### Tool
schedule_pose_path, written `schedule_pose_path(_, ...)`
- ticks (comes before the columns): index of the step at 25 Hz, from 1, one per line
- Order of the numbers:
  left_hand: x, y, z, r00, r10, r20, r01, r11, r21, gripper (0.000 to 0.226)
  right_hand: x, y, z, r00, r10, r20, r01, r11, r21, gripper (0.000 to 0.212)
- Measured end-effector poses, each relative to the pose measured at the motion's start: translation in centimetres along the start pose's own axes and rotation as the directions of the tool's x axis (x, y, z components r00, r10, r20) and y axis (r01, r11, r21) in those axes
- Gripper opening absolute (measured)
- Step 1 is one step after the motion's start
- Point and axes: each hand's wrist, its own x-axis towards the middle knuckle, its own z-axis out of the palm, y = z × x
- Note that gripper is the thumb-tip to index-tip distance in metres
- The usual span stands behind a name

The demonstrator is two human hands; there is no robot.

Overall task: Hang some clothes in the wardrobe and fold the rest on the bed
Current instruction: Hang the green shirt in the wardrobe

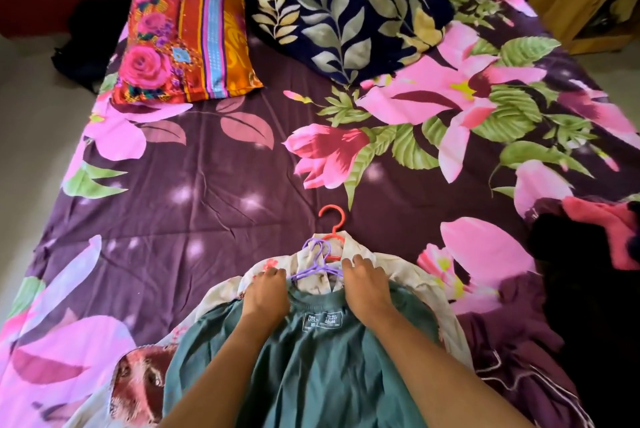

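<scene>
The purple hanger (317,269) lies between the 2 hands at the neck of the green T-shirt (311,365), its arms running from hand to hand and its hook pointing away from them. The left hand (266,293) pinches the collar. The right hand (363,284) curls over the hanger's other end, and I cannot tell whether it grips.

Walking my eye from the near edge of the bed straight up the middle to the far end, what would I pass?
First the green T-shirt → purple hanger → red hanger hook → dark blue leaf-print pillow.
</scene>
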Motion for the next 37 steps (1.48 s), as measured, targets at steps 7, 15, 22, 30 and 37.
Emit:
schedule_pose_path(7,0.2,-0.3,4.9,0.997,-0.058,-0.051,0.059,0.998,0.003,0.043,0.3,1.2,4.2,1.0,-0.003,0.002,0.003,1.0,-0.009,0.041)
schedule_pose_path(15,-2.3,1.2,4.2,0.946,0.023,-0.324,-0.054,0.995,-0.087,0.006,-3.1,2.3,4.7,0.943,-0.113,-0.313,0.128,0.991,0.028,0.055)
schedule_pose_path(22,-8.7,1.7,0.7,0.835,0.039,-0.549,-0.138,0.98,-0.141,0.021,-7.2,2.2,0.6,0.763,-0.131,-0.634,0.155,0.988,-0.018,0.031)
schedule_pose_path(30,-24.1,4.1,-5.1,0.609,0.05,-0.791,-0.232,0.966,-0.117,0.032,-19.5,1.5,-8.3,0.626,-0.13,-0.769,0.174,0.984,-0.025,0.009)
schedule_pose_path(37,-40.9,8.0,-9.9,0.428,0.154,-0.89,-0.436,0.898,-0.054,0.026,-37.4,1.8,-17.6,0.546,-0.018,-0.838,-0.019,0.999,-0.034,0.03)
